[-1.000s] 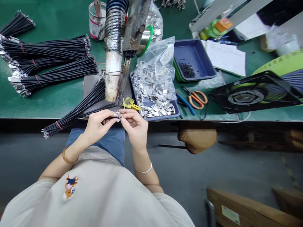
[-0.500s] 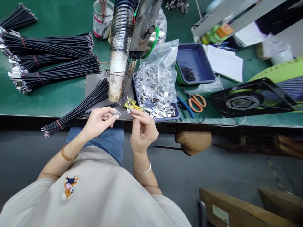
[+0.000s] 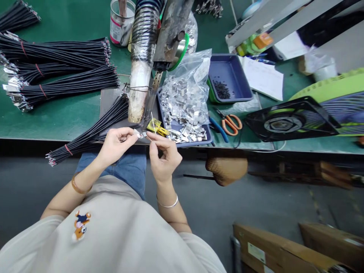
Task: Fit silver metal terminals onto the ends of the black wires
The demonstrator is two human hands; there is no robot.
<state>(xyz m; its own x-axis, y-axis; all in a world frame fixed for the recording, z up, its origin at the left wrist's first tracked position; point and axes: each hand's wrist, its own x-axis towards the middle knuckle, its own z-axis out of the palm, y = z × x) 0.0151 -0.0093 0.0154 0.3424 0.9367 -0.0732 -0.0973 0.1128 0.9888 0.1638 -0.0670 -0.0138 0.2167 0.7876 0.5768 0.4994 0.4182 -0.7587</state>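
Note:
At the table's front edge, my left hand (image 3: 116, 146) pinches a small shiny metal piece (image 3: 137, 133) between thumb and fingertips. Close by on the right, my right hand (image 3: 165, 159) is also pinched, its fingertips at a small metal connector (image 3: 144, 134) near the left fingers. Whether the two pieces touch I cannot tell. A thin pale strand (image 3: 153, 122) rises behind my right fingers, beside a yellow plastic piece (image 3: 159, 128). Just left of my left hand, a bundle of black cables (image 3: 93, 127) hangs over the edge.
A soldering iron (image 3: 155, 85) and a wrapped hose (image 3: 139, 72) come down before my hands. Right stands a tray (image 3: 186, 145) of metal connectors, with pliers (image 3: 218, 129), orange scissors (image 3: 232, 125), a blue bin (image 3: 241, 81) and a black fan (image 3: 292, 121). Banded cable bundles (image 3: 71, 83) lie left.
My right hand has moved left with the small connector, closing the gap to the left fingertips. The left hand stays pinched in nearly the same place. The whole view has shifted slightly.

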